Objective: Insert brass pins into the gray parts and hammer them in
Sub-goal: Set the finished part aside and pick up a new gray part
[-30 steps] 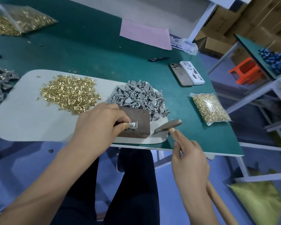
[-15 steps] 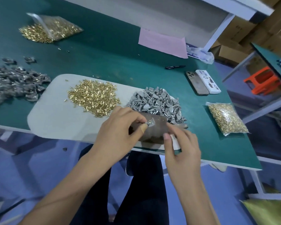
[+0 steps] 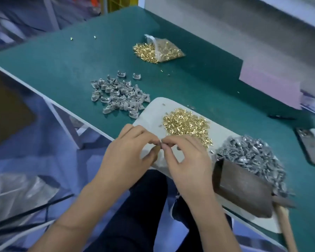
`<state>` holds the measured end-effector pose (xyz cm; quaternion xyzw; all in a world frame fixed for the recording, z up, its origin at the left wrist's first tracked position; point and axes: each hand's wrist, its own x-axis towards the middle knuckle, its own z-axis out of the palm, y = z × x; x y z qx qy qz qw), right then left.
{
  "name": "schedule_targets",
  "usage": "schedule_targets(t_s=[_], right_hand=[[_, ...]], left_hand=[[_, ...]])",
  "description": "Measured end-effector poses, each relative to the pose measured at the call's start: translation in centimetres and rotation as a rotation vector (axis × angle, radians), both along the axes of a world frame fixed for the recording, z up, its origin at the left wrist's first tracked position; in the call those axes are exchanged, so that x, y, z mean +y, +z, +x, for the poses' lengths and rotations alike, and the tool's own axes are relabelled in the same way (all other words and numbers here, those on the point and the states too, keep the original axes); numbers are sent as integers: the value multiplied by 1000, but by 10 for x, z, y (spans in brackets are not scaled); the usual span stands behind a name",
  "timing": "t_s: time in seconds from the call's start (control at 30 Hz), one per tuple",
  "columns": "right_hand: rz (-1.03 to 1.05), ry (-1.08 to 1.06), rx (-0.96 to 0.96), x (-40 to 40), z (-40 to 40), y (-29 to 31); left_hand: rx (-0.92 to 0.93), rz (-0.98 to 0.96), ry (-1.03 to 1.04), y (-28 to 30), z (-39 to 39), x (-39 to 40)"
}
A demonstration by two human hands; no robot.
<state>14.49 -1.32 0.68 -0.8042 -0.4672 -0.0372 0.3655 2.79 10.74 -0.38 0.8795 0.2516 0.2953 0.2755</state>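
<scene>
head view: both hands over the near edge of the pale mat on the green table. left hand and right hand fingertip to fingertip, thumbs and forefingers pinched together on something small at the meeting point; too small and blurred to name. on the mat just beyond the right hand, a loose pile of brass pins. further right on the mat, a heap of gray parts, touching the dark block at the mat's near right end. hammer lying off the block's right corner, head beside the block, wooden handle running toward the lower edge of view, untouched. left of the mat, straight on the table, a second cluster of gray pieces. beyond the mat, well apart, an opened clear bag spilling brass pins. pink sheet far right of the mat; phone at the right edge. dark trouser legs below the table edge.
</scene>
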Motion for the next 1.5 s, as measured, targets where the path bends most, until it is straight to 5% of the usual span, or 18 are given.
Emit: schedule_targets(t_s=[0.23,0.6,0.9,1.07,1.2,1.5], right_hand=[[-227,54,74,74,-13,-13],[-266,-90,68,117,-7,-20],[-231,-92,99,118,-7,-14],[-164,-212,-71,55,-6,-3],[-204,-313,-159,-8,4,-6],[100,-267,-32,-25,-25,-42]], left_hand=[[132,23,200,-19,-19,42],[209,-121,401,-22,-9,70],[135,-147,388,-18,-6,69],[119,-258,141,-10,4,33],[223,-82,-16,-11,17,-5],[259,-72,72,-17,41,-1]])
